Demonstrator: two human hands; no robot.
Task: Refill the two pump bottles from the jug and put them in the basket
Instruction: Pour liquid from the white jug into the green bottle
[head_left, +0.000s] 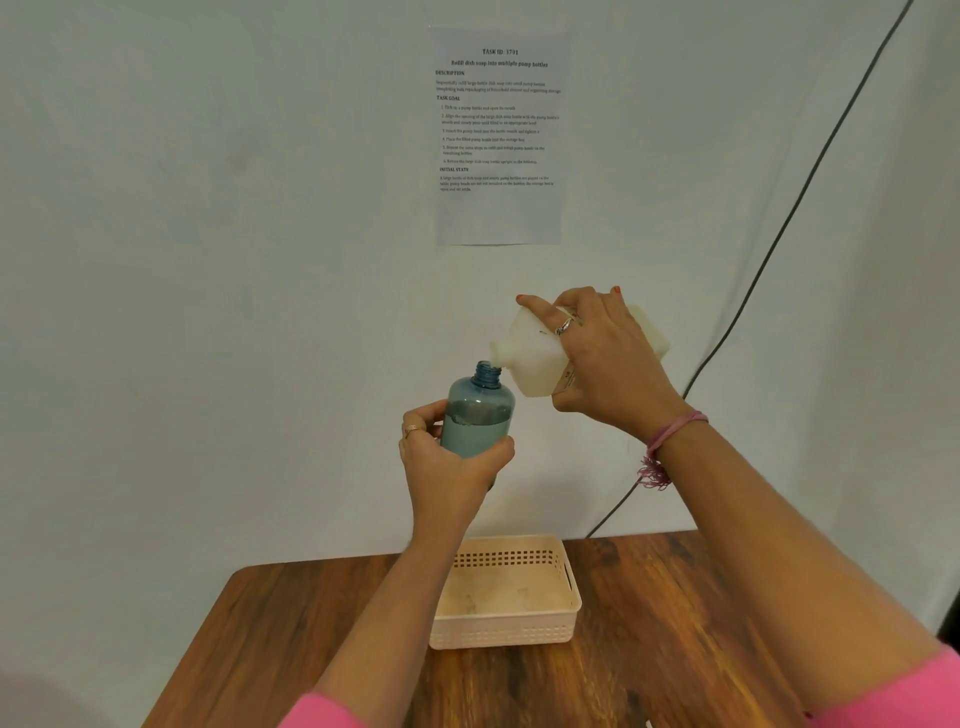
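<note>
Both hands are raised above the table, each wrapped around a container: the right hand (602, 364) is clamped over the flank of a pale, translucent white plastic jug (535, 358), index finger stretched along its top edge, while the left hand (447, 457) curls its fingers and thumb around the lower half of a round, tinted blue-grey plastic pump bottle (478, 415). Behind them hangs a plain white backdrop (208, 260) with a printed task sheet (498, 135) fixed to it and a dark cable (779, 234) running down its right side. Below, the brown wood-grain table (675, 623) carries a cream, perforated plastic basket (506, 631) — it sits near the back edge, directly under the left forearm. The jug is tipped over to the left so that its short open spout sits just above and beside the bottle's uncapped, threaded neck; whether liquid is passing between them is hard to tell at this size. The bottle is held roughly upright and is filled with pale liquid to well over half its height. Smaller details — rings on both hands, a pink thread bracelet (670, 441) at the right wrist, and pink sleeves (893, 696) at the bottom corners.
</note>
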